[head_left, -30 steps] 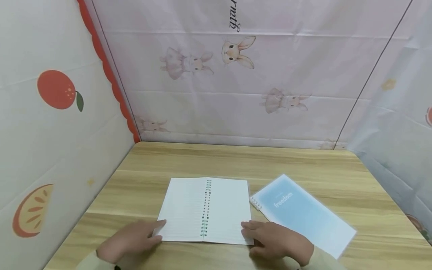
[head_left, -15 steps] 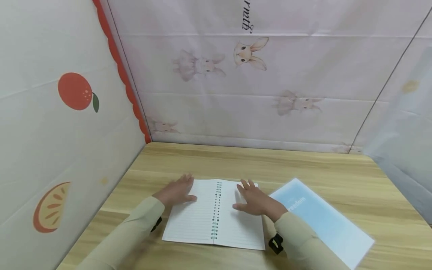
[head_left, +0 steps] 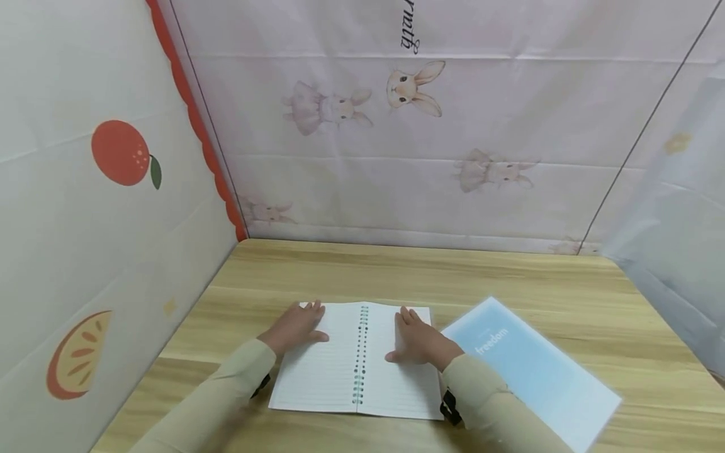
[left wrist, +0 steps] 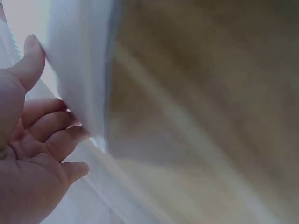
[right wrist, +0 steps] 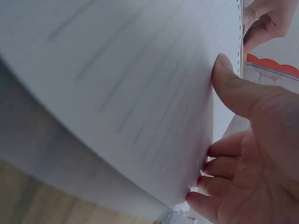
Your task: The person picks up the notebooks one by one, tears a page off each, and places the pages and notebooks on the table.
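A spiral notebook [head_left: 334,377] lies spread on the wooden table, showing lined pages on both sides of its rings. My left hand [head_left: 297,327] rests on the upper left corner of the left page, fingers extended and thumb apart. On the upper part of the right page lies my right hand [head_left: 416,340], fingers pointing away from me. In the left wrist view, the left fingertips [left wrist: 77,133] are at the page edge. The right wrist view has the right thumb [right wrist: 224,65] and fingertips on the lined page. Neither hand grips anything.
A blue notebook [head_left: 538,371] printed "freedom" lies slanted on the table [head_left: 368,270] to the right, partly behind the right forearm. A patterned cloth with rabbits [head_left: 413,88] hangs behind the table; another with fruit prints [head_left: 121,154] hangs at left.
Both hands have moved from the notebook's lower side edges up onto the upper parts of its pages, then settled there. The view has shifted slightly.
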A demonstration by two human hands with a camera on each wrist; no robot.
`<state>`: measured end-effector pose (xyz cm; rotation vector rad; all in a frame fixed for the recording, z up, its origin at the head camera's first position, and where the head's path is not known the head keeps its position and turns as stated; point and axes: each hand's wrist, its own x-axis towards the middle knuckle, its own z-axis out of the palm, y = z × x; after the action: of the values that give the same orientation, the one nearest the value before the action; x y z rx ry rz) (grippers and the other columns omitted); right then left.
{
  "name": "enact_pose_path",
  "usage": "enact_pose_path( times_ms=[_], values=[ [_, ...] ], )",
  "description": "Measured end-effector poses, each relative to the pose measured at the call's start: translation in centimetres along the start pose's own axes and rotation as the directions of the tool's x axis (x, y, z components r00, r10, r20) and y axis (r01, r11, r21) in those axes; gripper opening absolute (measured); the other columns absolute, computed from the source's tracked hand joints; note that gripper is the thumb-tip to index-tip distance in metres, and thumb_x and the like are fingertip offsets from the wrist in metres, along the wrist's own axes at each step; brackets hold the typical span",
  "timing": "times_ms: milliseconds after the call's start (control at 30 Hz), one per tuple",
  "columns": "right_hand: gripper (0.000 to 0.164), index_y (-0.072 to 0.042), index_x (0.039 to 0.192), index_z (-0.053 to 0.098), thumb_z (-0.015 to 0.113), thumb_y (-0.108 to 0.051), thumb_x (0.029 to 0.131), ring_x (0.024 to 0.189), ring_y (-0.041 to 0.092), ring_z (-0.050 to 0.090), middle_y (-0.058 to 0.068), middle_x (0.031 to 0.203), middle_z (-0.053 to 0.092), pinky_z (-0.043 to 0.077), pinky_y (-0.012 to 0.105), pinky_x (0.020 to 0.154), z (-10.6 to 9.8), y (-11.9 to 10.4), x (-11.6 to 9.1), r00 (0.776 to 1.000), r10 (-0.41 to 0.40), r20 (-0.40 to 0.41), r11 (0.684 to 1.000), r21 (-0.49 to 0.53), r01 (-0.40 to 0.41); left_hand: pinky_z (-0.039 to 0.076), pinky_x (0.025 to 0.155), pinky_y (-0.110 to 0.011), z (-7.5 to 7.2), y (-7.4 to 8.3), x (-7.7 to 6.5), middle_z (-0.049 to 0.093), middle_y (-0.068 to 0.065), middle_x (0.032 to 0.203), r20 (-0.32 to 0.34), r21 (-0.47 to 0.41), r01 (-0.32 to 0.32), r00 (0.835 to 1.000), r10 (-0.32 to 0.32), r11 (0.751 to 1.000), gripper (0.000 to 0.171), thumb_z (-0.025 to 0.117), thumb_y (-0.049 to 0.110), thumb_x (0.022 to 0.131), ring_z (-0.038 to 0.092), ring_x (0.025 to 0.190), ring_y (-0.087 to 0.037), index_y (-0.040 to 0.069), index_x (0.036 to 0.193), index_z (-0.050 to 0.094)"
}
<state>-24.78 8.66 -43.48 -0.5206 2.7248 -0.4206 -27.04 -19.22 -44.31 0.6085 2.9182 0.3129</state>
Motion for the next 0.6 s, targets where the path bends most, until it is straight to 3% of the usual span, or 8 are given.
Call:
enact_pose_path(
  times_ms=[167,300,433,600],
  values=[
    [0.094,0.008,0.147,0.026,0.071,-0.045,0.084,0.144,0.038,0.016,0.025,0.156,0.015,0.027,0.047,0.112,0.2,0.0,0.0,0.999,0.012,-0.031,1.0,-0.02,-0.012,0.028,0.11,-0.052,0.5,0.5,0.1,0.044,-0.021,0.143,-0.06,-0.115,0.066,0.996,-0.073,0.991,0.066,0.073,0.031,0.081,0.039,0.132,-0.043,-0.004,0.133,0.052],
    [0.094,0.008,0.147,0.024,0.07,-0.045,0.084,0.144,0.038,0.015,0.025,0.156,0.014,0.027,0.048,0.112,0.2,0.0,0.0,1.0,0.008,-0.028,1.0,-0.013,-0.009,0.032,0.109,-0.048,1.0,0.7,0.1,0.055,-0.017,0.134,-0.154,-0.198,0.069,0.983,-0.101,0.978,0.045,0.076,0.02,0.079,0.049,0.127,-0.036,0.0,0.118,0.066],
    [0.094,0.008,0.147,0.024,0.07,-0.045,0.084,0.144,0.038,0.015,0.025,0.156,0.014,0.027,0.048,0.112,0.4,-0.1,0.0,1.0,0.003,-0.028,1.0,-0.006,-0.003,0.033,0.108,-0.05,1.1,1.1,-0.3,0.052,-0.019,0.137,-0.21,-0.332,0.088,0.964,-0.165,0.939,0.023,0.074,0.009,0.081,0.047,0.128,-0.038,0.005,0.104,0.074],
    [0.094,0.008,0.147,0.024,0.069,-0.046,0.085,0.144,0.038,0.015,0.025,0.156,0.014,0.026,0.047,0.112,0.3,-0.2,0.0,1.0,0.009,-0.027,1.0,-0.023,-0.01,0.028,0.109,-0.056,-0.3,2.1,-0.9,0.038,-0.02,0.148,-0.177,-0.436,0.174,0.945,-0.274,0.883,0.024,0.067,0.012,0.089,0.036,0.134,-0.043,0.011,0.113,0.072]
  ],
)
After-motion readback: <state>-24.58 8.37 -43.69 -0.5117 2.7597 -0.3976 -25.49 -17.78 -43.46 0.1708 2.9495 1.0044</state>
